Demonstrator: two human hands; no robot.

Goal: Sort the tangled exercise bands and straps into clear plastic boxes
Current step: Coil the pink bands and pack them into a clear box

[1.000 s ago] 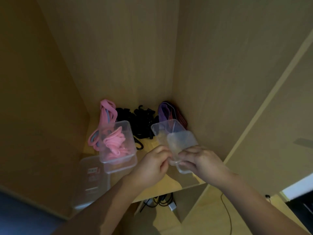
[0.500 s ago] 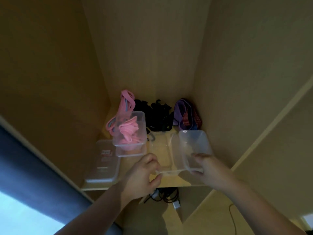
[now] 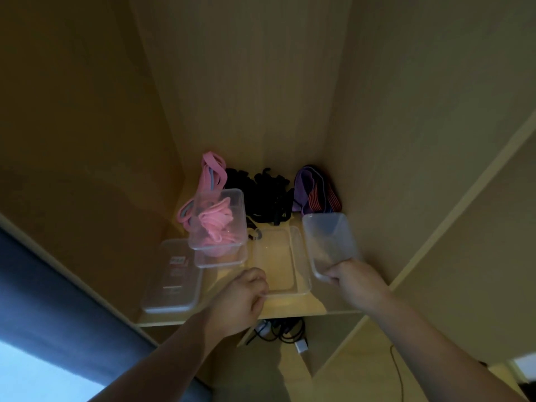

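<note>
On a wooden shelf (image 3: 290,310), my right hand (image 3: 352,278) grips the near edge of a clear plastic box (image 3: 329,243), held tilted at the right. My left hand (image 3: 242,298) pinches the near rim of a flat clear lid (image 3: 280,261) lying in the middle of the shelf. To the left stands a clear box (image 3: 217,220) holding coiled pink bands (image 3: 216,223), resting on another lid. Behind it lie loose pink bands (image 3: 211,172), a heap of black straps (image 3: 265,192) and purple bands with red stripes (image 3: 314,192).
A closed clear box with a label (image 3: 172,278) sits at the shelf's front left. Wooden walls close in the left, back and right. Cables and a white plug (image 3: 290,335) lie below the shelf edge. A dark curtain (image 3: 58,300) hangs at the left.
The lid and box that my hands held together have come apart: the lid now lies on the shelf under my left hand, and my right hand holds the box off to the right.
</note>
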